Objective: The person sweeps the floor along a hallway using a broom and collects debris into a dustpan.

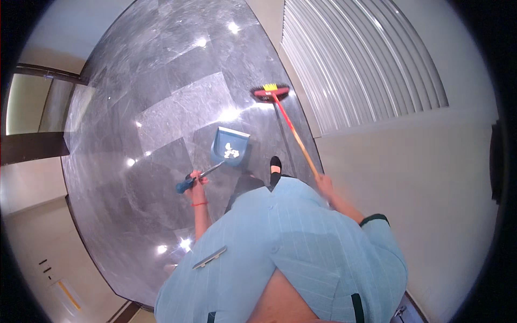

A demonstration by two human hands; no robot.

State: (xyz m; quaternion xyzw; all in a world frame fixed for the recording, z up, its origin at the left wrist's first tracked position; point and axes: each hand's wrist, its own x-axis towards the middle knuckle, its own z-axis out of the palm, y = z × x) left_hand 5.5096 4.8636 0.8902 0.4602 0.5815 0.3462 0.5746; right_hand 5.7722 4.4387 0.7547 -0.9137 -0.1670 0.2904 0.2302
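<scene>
My left hand [196, 182] grips the handle of a blue long-handled dustpan [218, 147] near its blue end grip [184, 186]. Several white scraps [231, 152] lie in the pan, whose pale front lip points away from me. In my right hand [324, 185] is the wooden stick [303, 147] of a broom, red towards its lower end. The broom head [264, 93], red with dark bristles and a yellow patch, is at the floor beyond the dustpan, close to the right wall. Broom head and dustpan are apart.
Shiny grey marble-look tiles [161, 93] cover the floor and reflect several lights. A ribbed white shutter-like panel [343, 72] and a plain wall [383, 161] run along the right. Walls and a doorway [56, 103] stand on the left. My black shoe [275, 162] shows behind the dustpan's right side.
</scene>
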